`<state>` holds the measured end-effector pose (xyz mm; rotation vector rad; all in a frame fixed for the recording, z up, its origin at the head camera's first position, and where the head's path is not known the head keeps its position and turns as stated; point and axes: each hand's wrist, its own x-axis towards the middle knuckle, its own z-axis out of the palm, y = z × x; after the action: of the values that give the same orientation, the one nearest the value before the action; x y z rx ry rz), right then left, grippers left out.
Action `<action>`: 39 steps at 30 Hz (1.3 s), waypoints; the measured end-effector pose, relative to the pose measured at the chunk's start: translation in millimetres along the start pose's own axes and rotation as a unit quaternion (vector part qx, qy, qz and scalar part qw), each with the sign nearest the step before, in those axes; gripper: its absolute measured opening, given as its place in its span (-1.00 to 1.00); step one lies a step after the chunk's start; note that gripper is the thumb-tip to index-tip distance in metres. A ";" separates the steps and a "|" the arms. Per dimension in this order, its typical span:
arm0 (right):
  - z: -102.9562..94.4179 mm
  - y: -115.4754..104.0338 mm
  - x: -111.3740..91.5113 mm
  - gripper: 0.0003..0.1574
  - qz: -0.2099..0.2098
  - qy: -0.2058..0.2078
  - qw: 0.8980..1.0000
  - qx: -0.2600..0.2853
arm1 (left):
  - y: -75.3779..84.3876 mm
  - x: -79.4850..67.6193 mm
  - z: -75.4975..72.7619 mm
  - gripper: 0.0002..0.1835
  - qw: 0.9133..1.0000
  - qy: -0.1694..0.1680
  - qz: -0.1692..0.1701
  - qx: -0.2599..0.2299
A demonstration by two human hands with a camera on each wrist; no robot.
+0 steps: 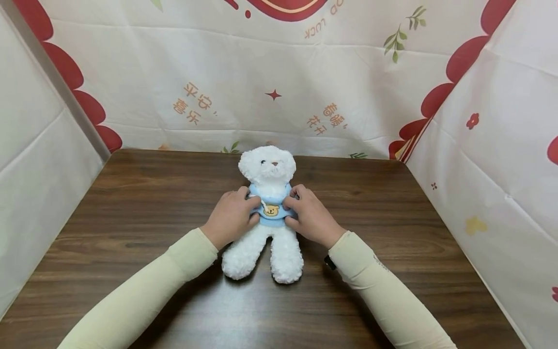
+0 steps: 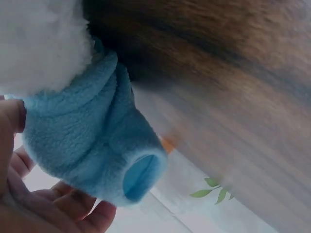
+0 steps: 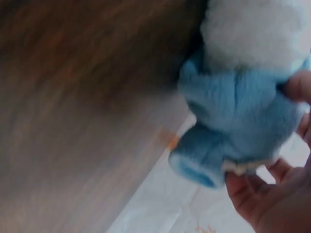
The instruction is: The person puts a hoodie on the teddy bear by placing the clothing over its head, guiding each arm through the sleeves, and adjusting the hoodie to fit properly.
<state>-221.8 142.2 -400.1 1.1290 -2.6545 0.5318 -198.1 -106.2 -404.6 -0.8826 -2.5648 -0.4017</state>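
Observation:
A white plush teddy bear (image 1: 274, 172) lies on its back on the table, head toward the back curtain and legs toward the person. It wears a light blue sweater (image 1: 273, 199) with a yellow bear-face patch (image 1: 271, 210) on the front. The left hand (image 1: 231, 213) holds the sweater at one side, a white strip showing beside its fingers. Opposite it, the right hand (image 1: 314, 215) pinches the other side. Both wrist views show an empty blue sleeve, its cuff (image 2: 159, 159) and the other cuff (image 3: 177, 167) hanging open. The bear's arms are hidden.
The brown wood-grain table (image 1: 144, 208) surrounds the bear. White printed curtains (image 1: 279, 63) with red scalloped trim stand behind and at both sides. Both forearms wear pale cream sleeves (image 1: 144, 291), and a dark band (image 1: 330, 262) shows at the right wrist.

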 end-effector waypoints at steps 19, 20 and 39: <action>-14.3 2.6 21.8 -0.74 0.094 0.056 0.994 0.008 | -1.1 1.2 -17.1 -0.67 0.995 -0.061 -0.029 -0.080; -14.3 2.5 23.1 -0.71 0.098 0.065 0.993 0.007 | -1.0 1.6 -17.4 -0.69 0.995 -0.060 -0.028 -0.080; -17.7 13.8 12.9 -0.42 0.112 -0.043 0.977 0.175 | -14.8 20.5 -24.9 -0.82 0.993 -0.066 -0.068 -0.073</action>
<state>-239.8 149.8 -383.2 0.9563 -2.8573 1.0502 -215.5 -116.4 -375.5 -0.8102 -2.7555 -0.5959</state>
